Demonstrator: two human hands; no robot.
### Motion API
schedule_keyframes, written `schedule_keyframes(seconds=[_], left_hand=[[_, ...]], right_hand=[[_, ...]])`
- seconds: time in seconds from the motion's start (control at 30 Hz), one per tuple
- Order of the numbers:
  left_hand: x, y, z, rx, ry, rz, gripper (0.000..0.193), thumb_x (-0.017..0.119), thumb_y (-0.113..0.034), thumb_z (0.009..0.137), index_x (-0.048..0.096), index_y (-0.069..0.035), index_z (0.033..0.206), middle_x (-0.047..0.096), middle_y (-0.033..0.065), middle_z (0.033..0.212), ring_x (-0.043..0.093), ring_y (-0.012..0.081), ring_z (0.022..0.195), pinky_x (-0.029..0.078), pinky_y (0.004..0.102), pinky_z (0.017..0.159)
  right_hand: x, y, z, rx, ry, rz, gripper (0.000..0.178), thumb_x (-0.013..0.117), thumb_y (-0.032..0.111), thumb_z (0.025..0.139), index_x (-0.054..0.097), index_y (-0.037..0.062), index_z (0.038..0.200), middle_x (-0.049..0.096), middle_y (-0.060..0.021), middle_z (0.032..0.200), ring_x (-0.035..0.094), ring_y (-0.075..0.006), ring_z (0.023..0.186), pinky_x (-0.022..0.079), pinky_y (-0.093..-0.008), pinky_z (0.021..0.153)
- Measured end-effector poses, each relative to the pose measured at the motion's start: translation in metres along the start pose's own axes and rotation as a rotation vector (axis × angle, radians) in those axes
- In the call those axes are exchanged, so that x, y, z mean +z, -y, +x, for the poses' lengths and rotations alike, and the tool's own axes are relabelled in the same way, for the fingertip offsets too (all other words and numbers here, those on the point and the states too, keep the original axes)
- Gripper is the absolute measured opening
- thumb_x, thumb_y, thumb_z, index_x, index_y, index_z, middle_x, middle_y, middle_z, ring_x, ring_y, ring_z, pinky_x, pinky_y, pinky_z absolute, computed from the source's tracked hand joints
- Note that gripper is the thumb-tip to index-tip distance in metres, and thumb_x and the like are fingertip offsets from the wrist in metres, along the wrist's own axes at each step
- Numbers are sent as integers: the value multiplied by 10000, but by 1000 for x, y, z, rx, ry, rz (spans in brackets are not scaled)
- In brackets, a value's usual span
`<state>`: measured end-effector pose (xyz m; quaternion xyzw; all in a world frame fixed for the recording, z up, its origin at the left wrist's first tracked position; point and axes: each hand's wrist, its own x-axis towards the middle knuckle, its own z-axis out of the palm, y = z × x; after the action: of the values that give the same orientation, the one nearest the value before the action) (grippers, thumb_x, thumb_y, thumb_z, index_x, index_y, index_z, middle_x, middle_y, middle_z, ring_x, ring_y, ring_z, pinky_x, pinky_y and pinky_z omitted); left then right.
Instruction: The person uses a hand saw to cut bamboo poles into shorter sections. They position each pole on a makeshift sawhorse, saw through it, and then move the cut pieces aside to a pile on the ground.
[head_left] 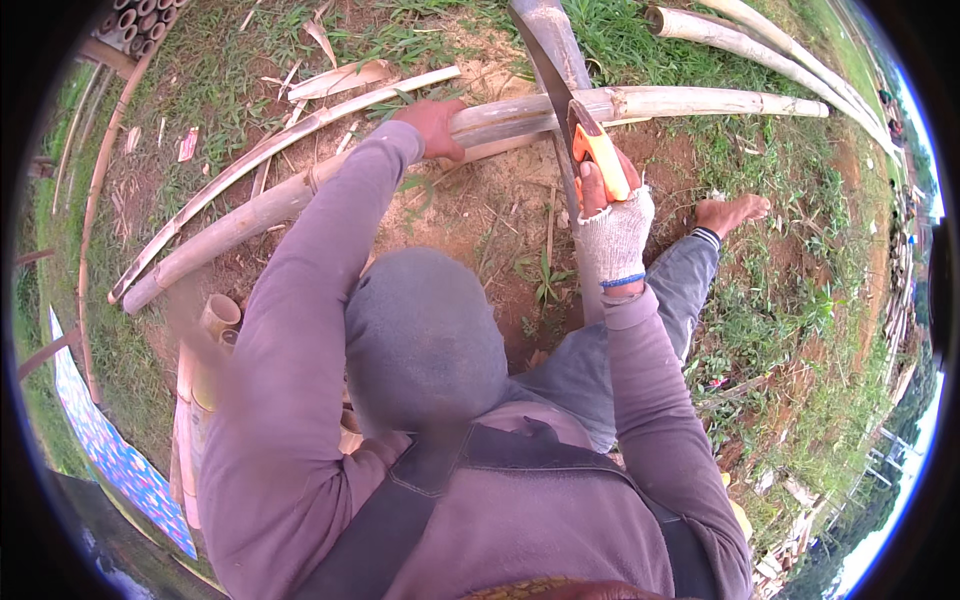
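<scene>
Saw: orange-handled handsaw (598,150) is being gripped by the gloved right hand (612,225).
Pole: left hand (434,126) fingers are clasping the long pale bamboo pole (700,101).

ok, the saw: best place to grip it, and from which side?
By the orange handle, from the near end. The saw points away from the person, blade across the bamboo pole, so only the handle end is free. The gloved right hand already grips there; the left hand steadies the pole.
</scene>
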<state>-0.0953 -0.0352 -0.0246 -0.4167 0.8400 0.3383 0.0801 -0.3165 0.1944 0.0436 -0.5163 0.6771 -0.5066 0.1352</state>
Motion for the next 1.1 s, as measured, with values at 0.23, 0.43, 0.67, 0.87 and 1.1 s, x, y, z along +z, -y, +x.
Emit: schedule_keyframes(seconds=[0.23, 0.43, 0.67, 0.87, 1.1], left_hand=[[22, -23, -14, -114, -258, 295, 671, 845, -321, 875, 514, -154, 1435, 708, 199, 1278, 728, 430, 1188, 576, 563, 1029], [7, -41, -23, -125, -146, 266, 456, 727, -200, 947, 552, -91, 1354, 738, 219, 1279, 741, 430, 1177, 588, 548, 1006], [8, -28, -23, -136, -157, 257, 505, 780, -257, 916, 571, -100, 1348, 775, 202, 1204, 752, 414, 1154, 597, 526, 1011], [6, -37, -9, -115, -128, 237, 665, 840, -312, 851, 551, -139, 1425, 766, 213, 1259, 732, 433, 1186, 563, 549, 1032], [5, -19, -16, -129, -99, 214, 671, 844, -324, 833, 574, -135, 1417, 777, 215, 1234, 741, 419, 1173, 577, 539, 1022]], right_hand=[[9, 13, 1, 110, -57, 47, 417, 774, 318, 1045, 660, -23, 1257, 734, -137, 965, 685, -200, 836, 570, -370, 790], [-35, 15, -50, 164, -5, -54, 255, 705, 241, 1072, 667, -9, 1110, 688, -144, 878, 658, -270, 743, 528, -416, 687], [-113, 8, -192, 232, 63, -117, 248, 693, 172, 1028, 621, -16, 1172, 674, -173, 954, 668, -305, 784, 527, -414, 709], [7, 10, 6, 40, -79, -151, 201, 745, 211, 1043, 707, 14, 1031, 683, -178, 835, 670, -339, 677, 513, -424, 621], [-92, 20, -150, 137, 102, -216, 167, 687, 159, 1028, 669, -3, 1062, 667, -150, 900, 654, -309, 734, 504, -426, 682]])
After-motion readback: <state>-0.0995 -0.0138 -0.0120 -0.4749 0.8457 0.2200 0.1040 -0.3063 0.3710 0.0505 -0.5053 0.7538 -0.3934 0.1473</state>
